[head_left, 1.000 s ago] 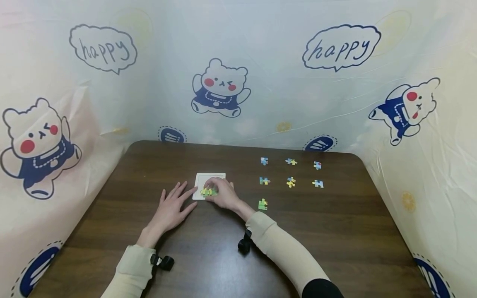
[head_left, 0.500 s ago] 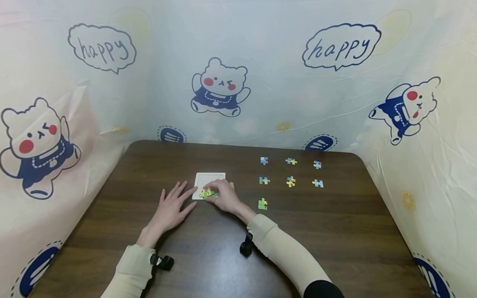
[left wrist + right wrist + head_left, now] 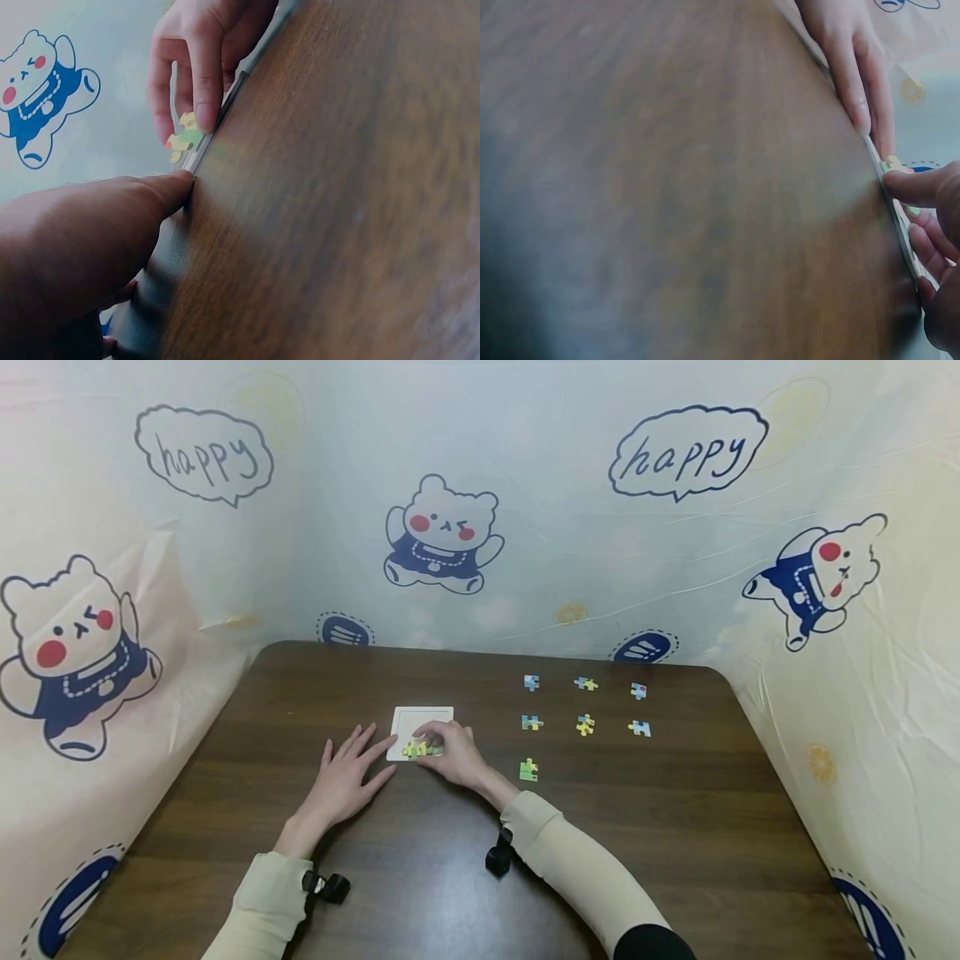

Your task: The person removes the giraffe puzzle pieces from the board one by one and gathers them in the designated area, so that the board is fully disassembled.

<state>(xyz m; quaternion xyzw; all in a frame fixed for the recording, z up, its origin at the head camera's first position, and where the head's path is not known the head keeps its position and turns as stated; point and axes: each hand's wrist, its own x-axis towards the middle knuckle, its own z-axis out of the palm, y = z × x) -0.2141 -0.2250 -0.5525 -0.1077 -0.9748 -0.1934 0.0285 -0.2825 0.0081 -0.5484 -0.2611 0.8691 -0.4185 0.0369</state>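
Observation:
A white puzzle tray lies flat on the brown table, left of centre. My right hand reaches over its lower right part, thumb and fingers pinching a green and yellow jigsaw puzzle piece low over the tray. In the left wrist view the puzzle piece shows tilted beneath those fingertips; the right hand partly covers it in the head view. My left hand lies with straight, spread fingers on the table, fingertips right at the tray's left edge.
To the right of the tray, several loose jigsaw pieces lie in rows, among them a green one nearest me and a blue one at the back. A printed curtain rises behind the table.
Over the tray, the right hand has shifted very slightly to the right, and the puzzle piece has changed angle a little in its fingers. The left hand has stayed put.

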